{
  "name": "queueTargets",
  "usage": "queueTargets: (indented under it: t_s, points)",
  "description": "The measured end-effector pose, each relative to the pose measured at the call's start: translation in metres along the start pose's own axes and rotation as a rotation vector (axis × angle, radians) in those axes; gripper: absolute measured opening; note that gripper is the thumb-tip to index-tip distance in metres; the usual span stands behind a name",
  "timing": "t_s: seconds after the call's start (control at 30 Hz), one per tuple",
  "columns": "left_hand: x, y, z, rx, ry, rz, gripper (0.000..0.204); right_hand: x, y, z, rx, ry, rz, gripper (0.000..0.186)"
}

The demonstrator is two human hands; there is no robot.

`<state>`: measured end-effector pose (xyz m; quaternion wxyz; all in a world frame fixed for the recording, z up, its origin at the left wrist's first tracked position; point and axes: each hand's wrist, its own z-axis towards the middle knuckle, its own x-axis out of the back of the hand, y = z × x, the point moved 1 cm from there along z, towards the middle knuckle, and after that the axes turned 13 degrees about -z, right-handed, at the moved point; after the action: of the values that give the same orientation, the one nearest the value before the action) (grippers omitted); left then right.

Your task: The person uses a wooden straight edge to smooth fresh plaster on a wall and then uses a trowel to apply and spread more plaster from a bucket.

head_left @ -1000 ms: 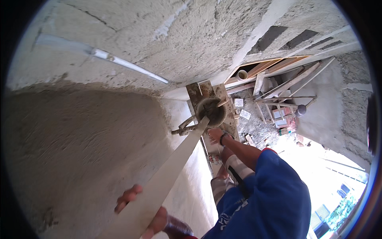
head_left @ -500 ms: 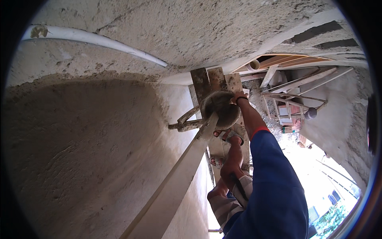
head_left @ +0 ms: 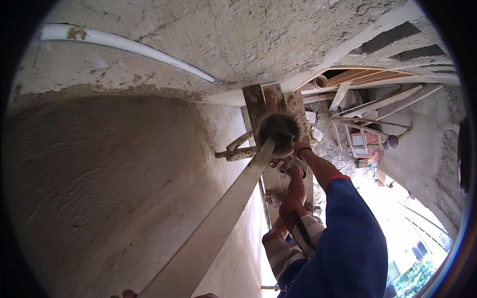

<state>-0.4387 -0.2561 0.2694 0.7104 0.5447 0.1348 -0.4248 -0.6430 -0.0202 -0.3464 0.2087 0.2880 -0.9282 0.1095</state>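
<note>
Now R hand [head_left: 301, 148] drawn back, nr bucket [head_left: 285, 148]

A: Left hand [head_left: 128, 294]?
B: Gripping a long pale board [head_left: 211, 231] at the lower edge (mostly cropped, only bits of fingers showing). Board's far end is overlapping the round bucket [head_left: 278, 125].
A: Right hand [head_left: 301, 149]?
B: Reaching to the bucket's rim; grip unclear.
A: Surroundings?
B: Sandalled feet [head_left: 272, 198] are standing on wooden planks [head_left: 254, 102], just beside the bucket. White pipe [head_left: 134, 53] is running along the rough wall [head_left: 233, 44].
</note>
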Motion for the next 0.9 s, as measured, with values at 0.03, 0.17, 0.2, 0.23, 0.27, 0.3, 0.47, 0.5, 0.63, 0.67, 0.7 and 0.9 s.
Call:
queueTargets:
  t_s: [0.03, 0.17, 0.2, 0.23, 0.27, 0.3, 0.47, 0.5, 0.63, 0.67, 0.7, 0.9]
  points:
    - [0.003, 0.000, -0.001, 0.137, -0.195, 0.160, 0.077, -0.006, 0.004, -0.007, 0.000, -0.001, 0.003, 0.045]
    - [-0.006, -0.003, -0.008, 0.271, -0.390, 0.274, 0.074, -0.054, 0.027, -0.026, -0.100, 0.252, 0.313, 0.048]
    - [-0.008, -0.007, -0.010, 0.278, -0.397, 0.263, 0.074, -0.065, 0.030, -0.033, -0.031, 0.368, 0.374, 0.051]
    - [-0.007, -0.007, -0.017, 0.205, -0.377, 0.241, 0.072, -0.051, 0.012, -0.071, 0.060, 0.403, 0.455, 0.053]
    - [-0.007, -0.003, -0.022, 0.136, -0.358, 0.209, 0.069, -0.024, -0.003, -0.128, 0.150, 0.497, 0.481, 0.055]
    - [-0.010, 0.000, -0.025, 0.134, -0.356, 0.205, 0.069, -0.009, -0.012, -0.176, 0.230, 0.599, 0.511, 0.057]
    - [-0.037, -0.003, -0.037, 0.117, -0.558, 0.333, 0.060, 0.009, -0.061, -0.355, 0.589, 0.800, 0.262, 0.059]
    - [-0.043, -0.004, -0.041, 0.115, -0.561, 0.333, 0.060, 0.010, -0.070, -0.374, 0.640, 0.724, 0.287, 0.058]
    - [-0.051, 0.002, -0.044, 0.147, -0.616, 0.296, 0.053, -0.022, -0.086, -0.362, 0.456, 0.479, 0.631, 0.051]
    - [-0.049, 0.006, -0.043, 0.159, -0.622, 0.287, 0.051, -0.030, -0.087, -0.341, 0.459, 0.477, 0.633, 0.051]
    - [-0.047, 0.011, -0.042, 0.175, -0.624, 0.287, 0.049, -0.038, -0.086, -0.311, 0.428, 0.513, 0.469, 0.047]
    - [-0.052, 0.049, -0.012, 0.348, -0.692, 0.187, 0.039, -0.142, -0.035, -0.031, 0.035, 0.392, 0.284, 0.041]
